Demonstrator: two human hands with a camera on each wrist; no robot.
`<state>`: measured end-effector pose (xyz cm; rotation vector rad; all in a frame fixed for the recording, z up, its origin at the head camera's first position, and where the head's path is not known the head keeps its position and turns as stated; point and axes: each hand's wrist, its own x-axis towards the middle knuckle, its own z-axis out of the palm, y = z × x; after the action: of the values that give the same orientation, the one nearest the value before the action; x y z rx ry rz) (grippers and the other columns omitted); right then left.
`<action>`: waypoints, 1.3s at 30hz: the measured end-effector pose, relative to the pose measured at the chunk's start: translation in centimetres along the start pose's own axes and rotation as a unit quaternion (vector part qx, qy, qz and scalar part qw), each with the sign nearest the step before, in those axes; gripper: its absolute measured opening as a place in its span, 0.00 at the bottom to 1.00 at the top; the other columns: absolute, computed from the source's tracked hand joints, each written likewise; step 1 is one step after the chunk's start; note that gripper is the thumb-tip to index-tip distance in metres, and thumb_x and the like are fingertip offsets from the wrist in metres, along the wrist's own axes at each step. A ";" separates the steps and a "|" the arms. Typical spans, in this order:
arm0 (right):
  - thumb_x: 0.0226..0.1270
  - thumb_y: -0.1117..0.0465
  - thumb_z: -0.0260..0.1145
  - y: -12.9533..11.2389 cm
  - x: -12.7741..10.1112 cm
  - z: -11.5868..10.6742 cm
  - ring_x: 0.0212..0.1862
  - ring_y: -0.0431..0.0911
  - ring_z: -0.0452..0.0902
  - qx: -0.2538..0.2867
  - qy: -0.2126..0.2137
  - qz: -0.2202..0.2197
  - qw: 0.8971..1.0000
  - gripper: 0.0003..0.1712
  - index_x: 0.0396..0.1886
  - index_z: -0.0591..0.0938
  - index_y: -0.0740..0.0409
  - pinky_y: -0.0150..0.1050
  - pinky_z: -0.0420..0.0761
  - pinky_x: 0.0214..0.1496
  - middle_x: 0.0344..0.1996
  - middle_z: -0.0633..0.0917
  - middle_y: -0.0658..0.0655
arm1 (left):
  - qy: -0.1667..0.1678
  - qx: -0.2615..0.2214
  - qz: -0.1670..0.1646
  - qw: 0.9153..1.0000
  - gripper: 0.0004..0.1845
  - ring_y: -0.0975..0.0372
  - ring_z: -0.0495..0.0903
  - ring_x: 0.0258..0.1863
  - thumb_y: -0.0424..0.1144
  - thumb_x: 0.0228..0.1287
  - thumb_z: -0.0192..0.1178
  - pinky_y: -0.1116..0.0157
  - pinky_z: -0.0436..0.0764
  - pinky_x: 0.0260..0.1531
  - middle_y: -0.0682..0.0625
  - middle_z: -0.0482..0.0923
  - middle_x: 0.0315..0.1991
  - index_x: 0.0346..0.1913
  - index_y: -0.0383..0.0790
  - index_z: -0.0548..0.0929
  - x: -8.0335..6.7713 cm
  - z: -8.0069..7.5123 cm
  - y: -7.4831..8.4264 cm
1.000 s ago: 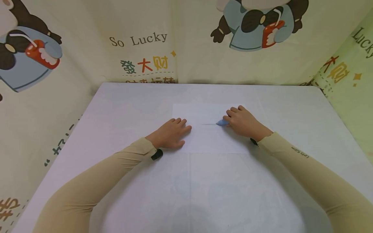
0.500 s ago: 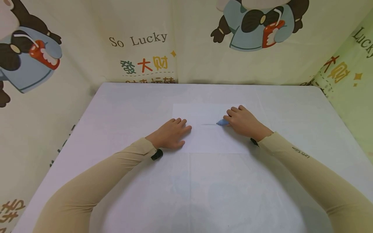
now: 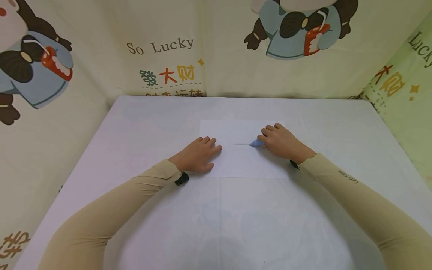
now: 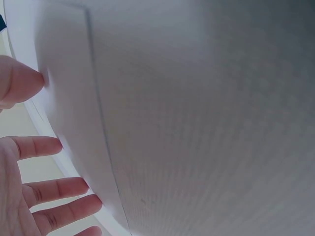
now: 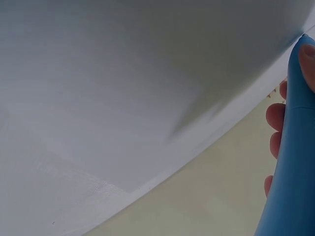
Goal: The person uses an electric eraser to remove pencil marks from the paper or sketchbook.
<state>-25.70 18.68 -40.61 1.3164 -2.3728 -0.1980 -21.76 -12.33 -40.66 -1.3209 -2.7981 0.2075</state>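
Observation:
A white sheet of paper (image 3: 233, 165) lies on the white-covered table. My left hand (image 3: 197, 154) rests on the sheet's left side with its fingers spread; in the left wrist view the fingertips (image 4: 74, 209) touch the paper. My right hand (image 3: 283, 142) grips a thick blue pen-shaped tool (image 3: 257, 143), tilted with its narrow tip at the paper. The tip is at the right end of a thin faint line (image 3: 241, 144). In the right wrist view the thumb and fingers wrap the smooth blue barrel (image 5: 290, 147); its rear end is out of frame.
The table (image 3: 162, 116) has a crease running toward its near edge. Cream curtains (image 3: 222, 67) with printed cartoons and lettering hang behind it and at both sides. A dark wrist camera (image 3: 182, 179) sits under the left cuff, another dark device (image 3: 294, 164) under the right.
My right hand and the blue tool have shifted very slightly to the left and nearer. My left hand stays in place. The left curtain's print has drifted to the right.

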 end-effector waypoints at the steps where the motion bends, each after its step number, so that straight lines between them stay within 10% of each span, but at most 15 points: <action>1: 0.48 0.63 0.74 0.0 0.0 0.0 0.33 0.52 0.75 0.000 0.000 -0.001 1.000 0.12 0.33 0.81 0.60 0.44 0.71 0.36 0.27 0.78 0.58 | 0.001 -0.001 0.000 1.000 0.22 0.54 0.73 0.42 0.47 0.57 0.55 0.57 0.74 0.46 0.44 0.73 0.46 0.54 0.42 0.71 0.0 0.0 0.0; 39: 0.50 0.60 0.73 -0.2 0.0 -0.1 0.33 0.52 0.76 -0.013 -0.005 0.009 1.000 0.12 0.32 0.80 0.60 0.43 0.70 0.34 0.26 0.78 0.58 | 0.009 -0.001 0.009 1.000 0.23 0.54 0.72 0.41 0.47 0.57 0.54 0.57 0.73 0.46 0.44 0.72 0.45 0.54 0.42 0.71 -0.1 0.2 0.0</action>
<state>-25.53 18.56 -40.54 1.2838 -2.3811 -0.2295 -21.78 -12.42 -40.85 -1.3420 -2.7746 0.1922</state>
